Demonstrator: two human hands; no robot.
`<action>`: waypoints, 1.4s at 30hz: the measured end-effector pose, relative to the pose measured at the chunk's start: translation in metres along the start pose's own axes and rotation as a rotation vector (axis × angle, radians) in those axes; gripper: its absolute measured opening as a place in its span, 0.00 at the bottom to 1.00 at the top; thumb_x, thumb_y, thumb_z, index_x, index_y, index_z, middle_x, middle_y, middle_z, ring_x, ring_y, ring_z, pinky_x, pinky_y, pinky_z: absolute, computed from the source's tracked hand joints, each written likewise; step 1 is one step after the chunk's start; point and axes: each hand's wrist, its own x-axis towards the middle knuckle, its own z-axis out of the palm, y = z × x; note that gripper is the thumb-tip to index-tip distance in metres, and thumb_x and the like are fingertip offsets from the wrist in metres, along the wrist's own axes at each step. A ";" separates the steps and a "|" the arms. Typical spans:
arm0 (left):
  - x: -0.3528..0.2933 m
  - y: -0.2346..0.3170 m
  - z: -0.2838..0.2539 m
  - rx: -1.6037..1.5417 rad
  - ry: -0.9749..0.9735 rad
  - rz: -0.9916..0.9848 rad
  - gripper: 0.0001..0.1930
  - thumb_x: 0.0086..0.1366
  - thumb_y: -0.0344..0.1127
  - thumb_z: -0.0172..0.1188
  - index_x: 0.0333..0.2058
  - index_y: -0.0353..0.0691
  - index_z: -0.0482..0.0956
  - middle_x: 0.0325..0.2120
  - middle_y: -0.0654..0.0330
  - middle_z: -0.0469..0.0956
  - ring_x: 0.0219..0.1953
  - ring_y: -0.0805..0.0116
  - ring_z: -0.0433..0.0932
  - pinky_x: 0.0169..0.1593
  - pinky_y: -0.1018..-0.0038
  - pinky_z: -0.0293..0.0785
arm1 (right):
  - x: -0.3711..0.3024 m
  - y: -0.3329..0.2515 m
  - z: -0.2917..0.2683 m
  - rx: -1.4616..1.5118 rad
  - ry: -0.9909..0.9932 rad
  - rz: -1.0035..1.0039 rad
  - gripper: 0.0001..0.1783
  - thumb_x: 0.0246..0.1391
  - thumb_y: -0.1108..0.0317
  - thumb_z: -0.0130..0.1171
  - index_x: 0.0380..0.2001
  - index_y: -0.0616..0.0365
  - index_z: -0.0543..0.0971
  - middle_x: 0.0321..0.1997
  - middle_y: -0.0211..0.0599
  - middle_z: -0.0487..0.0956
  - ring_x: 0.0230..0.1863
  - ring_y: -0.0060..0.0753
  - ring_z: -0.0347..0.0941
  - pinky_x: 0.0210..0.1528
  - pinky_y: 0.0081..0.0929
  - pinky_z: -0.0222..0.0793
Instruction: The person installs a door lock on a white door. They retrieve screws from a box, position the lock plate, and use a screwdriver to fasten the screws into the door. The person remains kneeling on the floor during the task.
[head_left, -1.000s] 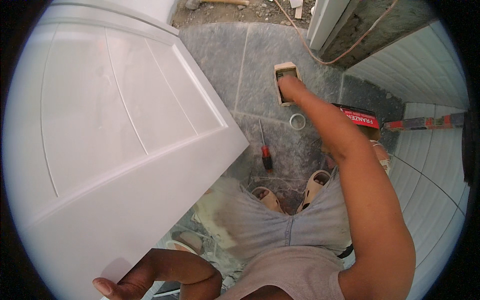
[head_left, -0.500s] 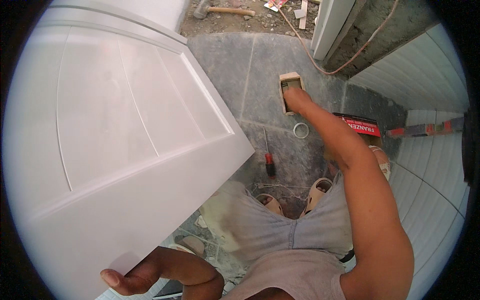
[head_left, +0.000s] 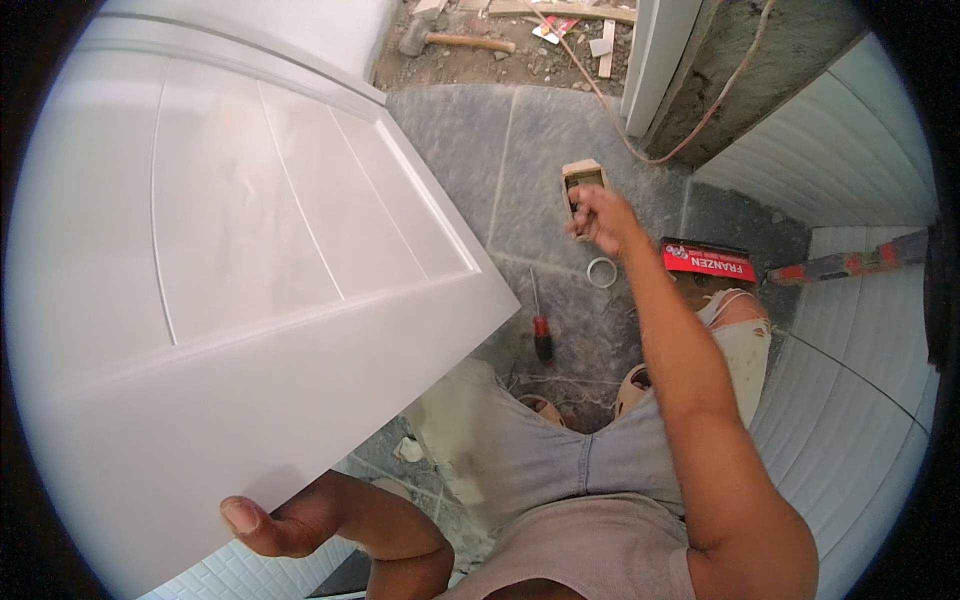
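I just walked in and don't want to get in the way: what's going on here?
A person's left hand grips the edge of a white door, thumb on its face. The right hand is over the near end of an open box, too blurred to tell whether it holds anything. A screwdriver and a ring lie on the floor.

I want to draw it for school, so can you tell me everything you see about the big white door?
The big white door slants across the left of the view, one corner pointing right. It looks smooth, slightly shiny and painted; I can't tell what's inside. Thin lines run along a sunken middle panel, framed by a plain border. The left hand holds its near edge, thumb over the face, fingers hidden.
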 end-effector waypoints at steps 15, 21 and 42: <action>0.003 -0.003 0.031 -0.110 -0.136 -0.101 0.23 0.60 0.40 0.65 0.52 0.46 0.67 0.49 0.47 0.69 0.50 0.55 0.73 0.52 0.53 0.76 | -0.067 0.143 0.069 -1.372 0.093 0.380 0.24 0.46 0.52 0.65 0.38 0.63 0.81 0.40 0.50 0.81 0.44 0.50 0.78 0.48 0.44 0.73; -0.003 0.008 0.059 0.087 -0.047 -0.161 0.25 0.56 0.49 0.66 0.48 0.44 0.71 0.46 0.46 0.72 0.47 0.56 0.74 0.48 0.56 0.76 | -0.077 0.154 0.068 -1.350 0.034 0.490 0.29 0.44 0.51 0.66 0.42 0.66 0.80 0.46 0.54 0.80 0.49 0.52 0.77 0.50 0.46 0.72; -0.006 0.022 0.120 0.049 -0.320 0.053 0.46 0.52 0.38 0.68 0.63 0.29 0.51 0.58 0.36 0.58 0.60 0.37 0.60 0.63 0.51 0.55 | -0.180 -0.029 0.095 0.313 -0.255 0.158 0.19 0.49 0.61 0.55 0.37 0.67 0.78 0.37 0.53 0.80 0.37 0.49 0.78 0.45 0.45 0.75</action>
